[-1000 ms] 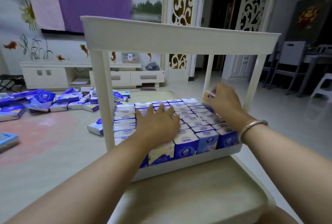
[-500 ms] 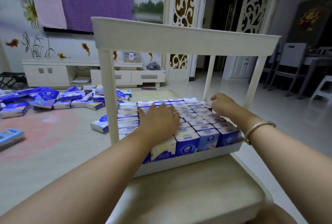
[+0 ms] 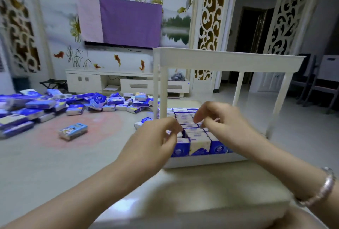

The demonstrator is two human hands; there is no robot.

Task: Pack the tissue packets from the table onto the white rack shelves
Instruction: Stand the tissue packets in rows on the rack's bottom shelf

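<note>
The white rack stands in front of me, right of centre. Its lower shelf is packed with rows of upright blue and white tissue packets; the top shelf's inside is hidden from here. My left hand hovers at the shelf's front left corner, fingers loosely curled, holding nothing. My right hand hangs over the middle rows, fingers relaxed and pointing left, also holding nothing. Both hands are blurred. Loose tissue packets lie in a heap at the far left of the table.
One packet lies alone on the pale table top, on a pink round patch. The rack stands on a beige surface close to me. A white TV cabinet is behind, chairs at the right.
Both hands have lifted off the packed packets and drawn back toward the shelf's front. The view has swung left, so the rack now sits further right.
</note>
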